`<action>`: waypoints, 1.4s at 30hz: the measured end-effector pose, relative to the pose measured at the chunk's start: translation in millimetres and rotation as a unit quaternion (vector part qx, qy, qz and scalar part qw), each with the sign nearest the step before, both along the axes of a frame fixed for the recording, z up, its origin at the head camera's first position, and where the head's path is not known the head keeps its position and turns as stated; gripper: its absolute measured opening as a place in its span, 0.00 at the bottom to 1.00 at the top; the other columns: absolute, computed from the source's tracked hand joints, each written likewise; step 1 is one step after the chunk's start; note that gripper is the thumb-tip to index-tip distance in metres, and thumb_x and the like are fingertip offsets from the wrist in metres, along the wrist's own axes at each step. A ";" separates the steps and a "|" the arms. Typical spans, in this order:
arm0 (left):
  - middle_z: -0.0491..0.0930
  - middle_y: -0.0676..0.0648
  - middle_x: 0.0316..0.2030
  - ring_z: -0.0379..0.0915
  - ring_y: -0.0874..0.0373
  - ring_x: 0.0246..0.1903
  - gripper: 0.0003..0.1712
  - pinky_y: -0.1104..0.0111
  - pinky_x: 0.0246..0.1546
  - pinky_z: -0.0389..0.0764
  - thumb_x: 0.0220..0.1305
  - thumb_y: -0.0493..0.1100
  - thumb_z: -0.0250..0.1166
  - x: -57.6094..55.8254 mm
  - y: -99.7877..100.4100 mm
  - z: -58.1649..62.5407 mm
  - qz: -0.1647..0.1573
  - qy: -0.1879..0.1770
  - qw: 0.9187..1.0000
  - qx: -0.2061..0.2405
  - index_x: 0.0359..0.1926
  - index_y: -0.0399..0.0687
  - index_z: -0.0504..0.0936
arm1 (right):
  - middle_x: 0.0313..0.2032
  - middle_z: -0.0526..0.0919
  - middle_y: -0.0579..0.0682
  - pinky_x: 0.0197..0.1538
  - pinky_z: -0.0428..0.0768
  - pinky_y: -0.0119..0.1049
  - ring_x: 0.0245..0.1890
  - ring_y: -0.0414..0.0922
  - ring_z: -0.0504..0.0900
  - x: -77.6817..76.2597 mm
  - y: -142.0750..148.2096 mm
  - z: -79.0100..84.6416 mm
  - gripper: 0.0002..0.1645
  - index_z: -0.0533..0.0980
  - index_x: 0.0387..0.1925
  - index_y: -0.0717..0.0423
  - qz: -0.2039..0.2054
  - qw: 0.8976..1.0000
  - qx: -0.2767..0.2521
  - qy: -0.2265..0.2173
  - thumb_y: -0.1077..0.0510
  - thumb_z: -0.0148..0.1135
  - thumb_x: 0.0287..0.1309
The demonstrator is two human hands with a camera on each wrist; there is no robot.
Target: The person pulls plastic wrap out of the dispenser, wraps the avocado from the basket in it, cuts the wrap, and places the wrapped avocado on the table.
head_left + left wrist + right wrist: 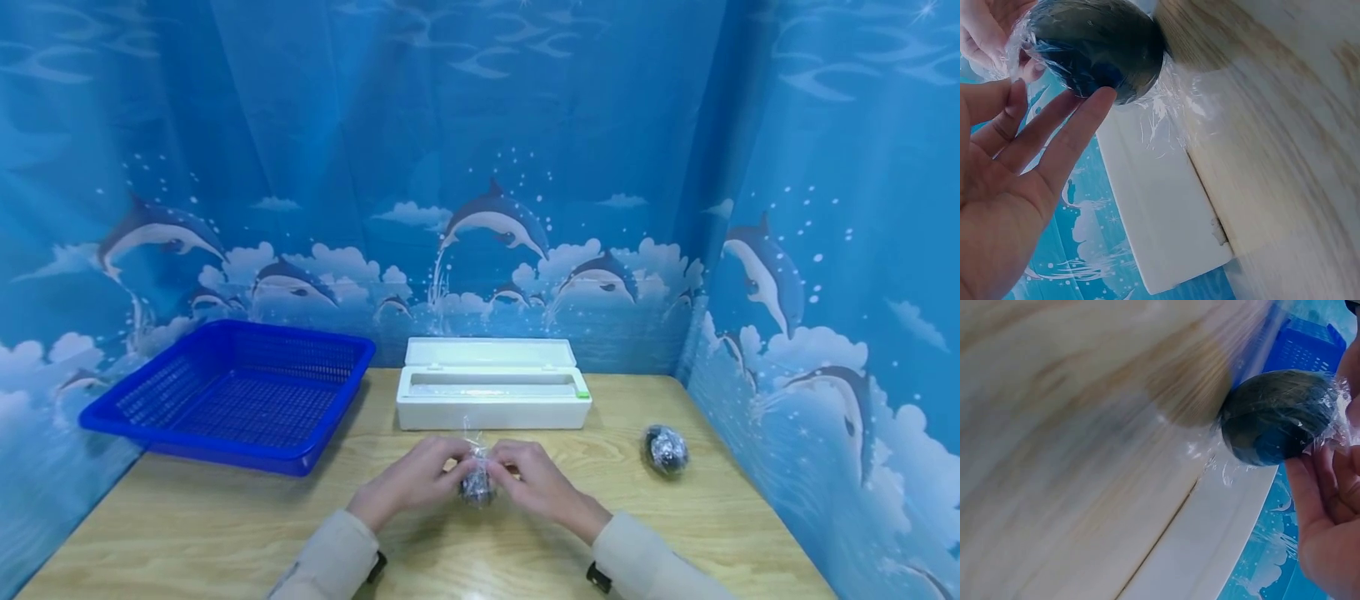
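A dark, smooth, rounded object (pixel 477 492) wrapped in clear cling film is between my two hands, close over the table. My left hand (pixel 416 477) pinches the gathered film (pixel 1016 53) with thumb and forefinger, and its other fingertips touch the dark surface (pixel 1097 47) in the left wrist view. From the other side, my right hand (pixel 536 483) pinches the film too, its fingertips (pixel 1294 465) against the underside of the object in the right wrist view. Loose, crinkled film sticks out around the object. What it is under the wrap, I cannot tell.
Just beyond the hands stands a white cling film box (pixel 491 415), its lid (pixel 491 352) raised. A blue plastic basket (pixel 300 457) sits at the left. Another dark film-wrapped object (pixel 666 450) lies at the right of the wooden table (pixel 720 533). Dolphin-print curtains (pixel 487 125) enclose the table.
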State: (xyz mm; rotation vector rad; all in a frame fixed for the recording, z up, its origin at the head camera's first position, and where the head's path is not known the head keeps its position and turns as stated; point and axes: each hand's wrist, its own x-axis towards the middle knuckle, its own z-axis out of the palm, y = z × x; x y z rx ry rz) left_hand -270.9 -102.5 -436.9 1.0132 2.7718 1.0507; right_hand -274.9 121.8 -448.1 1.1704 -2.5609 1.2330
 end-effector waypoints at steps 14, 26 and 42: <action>0.87 0.57 0.37 0.85 0.63 0.43 0.02 0.69 0.50 0.87 0.66 0.43 0.69 -8.6 4.3 -0.9 0.037 -0.022 0.999 0.015 0.35 0.55 0.85 | 0.34 0.89 0.46 0.42 0.86 0.26 0.37 0.36 0.86 -2.8 -7.6 12.6 0.07 0.85 0.30 0.52 -0.064 0.995 0.046 -0.060 0.62 0.64 0.63; 0.89 0.53 0.35 0.86 0.59 0.40 0.01 0.69 0.44 0.88 0.61 0.38 0.72 -8.4 11.2 4.3 0.068 -0.054 0.996 0.022 0.35 0.48 0.89 | 0.27 0.85 0.42 0.46 0.88 0.46 0.35 0.39 0.83 -4.3 -9.6 12.5 0.08 0.82 0.24 0.51 -0.105 0.990 0.070 -0.058 0.64 0.70 0.55; 0.89 0.50 0.35 0.87 0.58 0.38 0.04 0.69 0.42 0.89 0.58 0.35 0.72 -7.9 9.2 3.3 0.077 -0.065 0.994 0.041 0.34 0.48 0.88 | 0.29 0.83 0.43 0.38 0.82 0.27 0.34 0.37 0.80 -3.4 -11.6 11.0 0.07 0.81 0.26 0.52 -0.121 0.986 0.081 -0.077 0.63 0.71 0.55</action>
